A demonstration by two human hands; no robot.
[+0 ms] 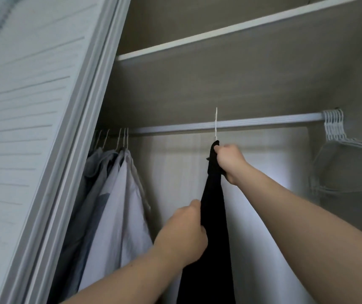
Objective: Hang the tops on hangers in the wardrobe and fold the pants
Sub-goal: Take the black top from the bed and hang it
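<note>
Wardrobe (197, 95) interior seen from below, with two bare arms reaching up into it. Along the left of the frame runs a pale grey slatted door (33, 128), tilted by the wide lens. Just right of it, at lower left, a bunch of pale grey and lavender shirts (120, 205) hangs from thin wire hooks (123, 137) at the left end of a white metal rail (263, 122), which crosses the frame from left to right.

Low in the centre, the left hand (184, 235) comes up from the bottom edge. Its fingers (202, 231) are curled round the left edge of a long black top (214, 216), gripping the cloth. The black top hangs straight down in the centre of the frame, apart from the shirts, and runs off the bottom edge.

At its top the right hand (230, 163) is closed in a fist on the bunched neck of the cloth, just under the rail. A slim white hanger hook (216, 123), seen edge-on, rises from that fist and crosses the rail; whether it rests on the rail cannot be told.

At far right a cluster of bare white plastic hangers (333, 126) sits at the rail's end. A white-edged shelf (219, 29) spans the upper frame.
</note>
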